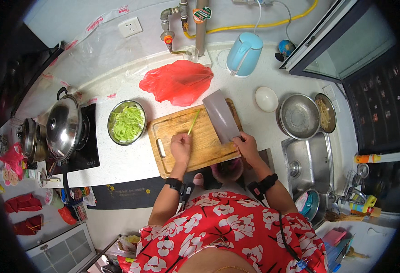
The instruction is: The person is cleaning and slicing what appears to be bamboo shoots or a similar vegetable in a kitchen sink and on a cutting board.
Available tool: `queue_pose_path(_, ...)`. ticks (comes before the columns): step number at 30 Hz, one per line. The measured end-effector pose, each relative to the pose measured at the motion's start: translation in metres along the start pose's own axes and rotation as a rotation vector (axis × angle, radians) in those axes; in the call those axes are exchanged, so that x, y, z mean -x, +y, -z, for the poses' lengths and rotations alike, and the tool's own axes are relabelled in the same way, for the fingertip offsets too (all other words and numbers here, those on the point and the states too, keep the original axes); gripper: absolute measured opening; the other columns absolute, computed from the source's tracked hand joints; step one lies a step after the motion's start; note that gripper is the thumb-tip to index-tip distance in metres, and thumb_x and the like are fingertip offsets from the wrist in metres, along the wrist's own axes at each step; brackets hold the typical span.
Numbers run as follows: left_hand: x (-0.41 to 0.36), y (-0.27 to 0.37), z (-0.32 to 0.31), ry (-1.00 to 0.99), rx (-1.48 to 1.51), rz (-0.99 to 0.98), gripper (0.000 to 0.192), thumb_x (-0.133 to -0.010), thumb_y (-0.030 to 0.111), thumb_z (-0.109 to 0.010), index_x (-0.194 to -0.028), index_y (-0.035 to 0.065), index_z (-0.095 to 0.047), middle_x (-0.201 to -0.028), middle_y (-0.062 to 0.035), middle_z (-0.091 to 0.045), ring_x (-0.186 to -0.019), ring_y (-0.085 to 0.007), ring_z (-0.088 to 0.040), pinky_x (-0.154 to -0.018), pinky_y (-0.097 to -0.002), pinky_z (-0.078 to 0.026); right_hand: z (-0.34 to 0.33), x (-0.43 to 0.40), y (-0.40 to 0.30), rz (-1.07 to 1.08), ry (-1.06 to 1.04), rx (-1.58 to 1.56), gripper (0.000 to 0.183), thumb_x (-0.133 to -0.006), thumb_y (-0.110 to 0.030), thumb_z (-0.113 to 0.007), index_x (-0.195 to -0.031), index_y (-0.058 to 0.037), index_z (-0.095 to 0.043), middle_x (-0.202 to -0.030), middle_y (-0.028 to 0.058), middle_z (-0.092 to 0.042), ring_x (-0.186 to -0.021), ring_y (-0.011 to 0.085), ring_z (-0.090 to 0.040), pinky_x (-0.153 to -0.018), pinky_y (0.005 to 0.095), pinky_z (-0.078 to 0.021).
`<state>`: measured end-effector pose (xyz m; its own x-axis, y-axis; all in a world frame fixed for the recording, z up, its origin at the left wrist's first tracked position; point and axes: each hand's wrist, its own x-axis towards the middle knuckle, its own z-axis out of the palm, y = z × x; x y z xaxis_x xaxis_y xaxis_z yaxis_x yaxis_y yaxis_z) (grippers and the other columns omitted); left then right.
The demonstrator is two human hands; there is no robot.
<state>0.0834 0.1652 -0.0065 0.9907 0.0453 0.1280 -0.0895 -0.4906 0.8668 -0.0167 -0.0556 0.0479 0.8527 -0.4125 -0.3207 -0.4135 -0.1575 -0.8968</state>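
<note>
A wooden cutting board (206,150) lies in front of me, slightly tilted, near the counter's front edge. My left hand (181,147) is over its left half and pinches the lower end of a thin green vegetable strip (194,121). That strip points up and away across the board. In my right hand (247,146) is a cleaver with a broad grey blade (221,115), held at its near end; the handle is hidden by the fingers. The blade lies flat-looking over the board's right side. Left of the board stands a metal bowl (109,127) heaped with green vegetable strips (128,123).
Behind the board lies a red plastic bag (177,82). A blue electric kettle (245,54), a white bowl (266,99) and a metal colander (299,116) stand right of it. The sink (309,160) is further right; a lidded wok (63,124) sits on the cooktop (90,150) at left.
</note>
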Motion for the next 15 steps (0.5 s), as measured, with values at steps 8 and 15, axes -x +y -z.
queue_pose_path(8, 0.014, 0.037, -0.052, -0.104, -0.277, -0.362, 0.024, -0.065, 0.016, -0.071, -0.087, 0.0067, -0.064, -0.083, -0.0126, -0.059, -0.079, -0.0303, -0.056, -0.069, -0.0393, -0.045, 0.016, -0.01, 0.008, 0.139, 0.012, 0.067, 0.022, -0.081, -0.018, -0.055, -0.09, 0.0023, -0.058, -0.063, 0.0135, -0.056, -0.053, 0.0175, -0.054, -0.052, 0.0332, -0.0433)
queue_pose_path(15, 0.04, 0.032, -0.04, -0.094, -0.387, -0.307, 0.027, -0.066, 0.013, -0.068, -0.092, 0.009, -0.062, -0.092, -0.0117, -0.058, -0.087, -0.0294, -0.054, -0.073, -0.0379, -0.044, 0.02, -0.014, -0.014, 0.396, 0.01, 0.408, 0.019, -0.079, -0.014, -0.055, -0.092, -0.0009, -0.057, -0.077, 0.0188, -0.056, -0.07, 0.0352, -0.055, -0.061, 0.0402, -0.0437)
